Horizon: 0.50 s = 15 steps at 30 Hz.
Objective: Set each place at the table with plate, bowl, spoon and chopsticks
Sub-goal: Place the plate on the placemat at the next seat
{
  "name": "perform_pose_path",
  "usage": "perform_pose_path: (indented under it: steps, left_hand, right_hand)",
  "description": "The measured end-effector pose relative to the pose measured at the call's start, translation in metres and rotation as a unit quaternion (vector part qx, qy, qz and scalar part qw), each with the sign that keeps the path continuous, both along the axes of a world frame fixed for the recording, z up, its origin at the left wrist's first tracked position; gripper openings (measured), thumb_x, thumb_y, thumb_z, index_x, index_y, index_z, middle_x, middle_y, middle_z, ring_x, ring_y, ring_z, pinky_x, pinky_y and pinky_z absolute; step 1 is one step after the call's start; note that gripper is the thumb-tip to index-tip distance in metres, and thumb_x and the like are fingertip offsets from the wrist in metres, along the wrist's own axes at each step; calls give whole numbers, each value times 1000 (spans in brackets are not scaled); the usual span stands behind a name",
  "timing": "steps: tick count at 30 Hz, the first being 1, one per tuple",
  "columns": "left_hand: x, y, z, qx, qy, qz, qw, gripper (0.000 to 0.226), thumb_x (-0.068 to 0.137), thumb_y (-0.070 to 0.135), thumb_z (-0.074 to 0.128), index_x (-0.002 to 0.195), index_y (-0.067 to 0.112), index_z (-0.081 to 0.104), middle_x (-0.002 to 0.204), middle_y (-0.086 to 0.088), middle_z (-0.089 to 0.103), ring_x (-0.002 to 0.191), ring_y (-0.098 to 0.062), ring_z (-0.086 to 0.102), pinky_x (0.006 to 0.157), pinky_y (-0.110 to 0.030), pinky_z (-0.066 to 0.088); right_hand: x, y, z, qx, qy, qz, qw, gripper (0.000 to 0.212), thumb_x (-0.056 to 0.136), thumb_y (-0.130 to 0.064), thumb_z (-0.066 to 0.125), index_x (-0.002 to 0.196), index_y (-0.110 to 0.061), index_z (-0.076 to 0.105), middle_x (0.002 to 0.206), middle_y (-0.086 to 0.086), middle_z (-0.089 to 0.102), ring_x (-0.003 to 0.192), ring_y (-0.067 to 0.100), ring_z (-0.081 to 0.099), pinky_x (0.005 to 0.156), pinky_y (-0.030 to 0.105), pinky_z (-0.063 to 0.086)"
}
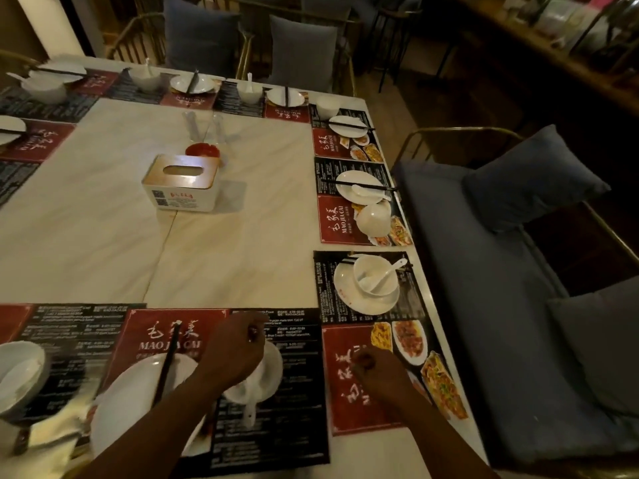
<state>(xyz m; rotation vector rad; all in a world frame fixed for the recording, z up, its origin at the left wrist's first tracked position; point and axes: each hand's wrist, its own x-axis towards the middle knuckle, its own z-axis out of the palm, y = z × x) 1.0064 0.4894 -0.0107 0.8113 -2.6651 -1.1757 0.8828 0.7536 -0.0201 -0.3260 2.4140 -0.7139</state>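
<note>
A dim dining room, with a pale marble-patterned table (207,254) ringed by red-and-black placemats and cushioned benches close along its right side. At the near place our left hand (235,350) lies over the white bowl (271,369). Its fingers curl down on the far rim and, as best we can tell, grip it. A spoon (249,408) sits in the bowl, handle toward us. Just to the left, the plate (135,406) carries the chopsticks (167,364). Our right hand (377,373) rests on the red placemat (349,409), fingers tucked under, nothing showing in them.

We judge the bowl to be glazed ceramic: stiff, slick, easily chipped and light enough for one hand. It is best taken at the rim or cupped beneath. This setting lies close to the table's near edge, so we would push pieces away from us rather than drag them back. The middle offers open room, apart from the tissue box (181,183).
</note>
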Motion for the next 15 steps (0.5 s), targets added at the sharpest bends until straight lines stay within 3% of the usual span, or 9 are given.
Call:
perform_pose_path:
  steps: [4,8,12,15]
  left_hand:
    - [-54,54,-7,10,-4,43,999,23,91,14,62,110,23,72,102,5,72,84,-7,64,80,-27,52]
    - [-94,128,-16,43,-38,108,992,16,91,21,63,101,33,68,87,11,71,73,-2,63,63,-18,44]
    - [-106,195,-28,67,-62,181,979,17,87,20,64,100,29,70,90,10,72,80,-7,67,70,-18,45]
    - [-104,224,-23,87,-60,209,972,8,89,28,66,96,30,68,86,21,68,75,4,65,64,-4,42]
  right_hand:
    - [-66,48,-12,15,1,53,998,15,88,-25,69,85,-36,60,81,-9,67,79,9,67,82,34,56]
    - [-128,93,-20,17,-9,113,993,5,88,-24,66,86,-28,64,82,-2,70,77,14,69,78,37,58]
    - [-165,126,-11,30,-3,164,986,9,91,-21,67,92,-30,62,86,-6,68,80,14,68,69,25,53]
    - [-189,135,-9,23,4,188,982,10,91,-19,68,100,-23,68,91,-4,69,83,11,67,70,20,51]
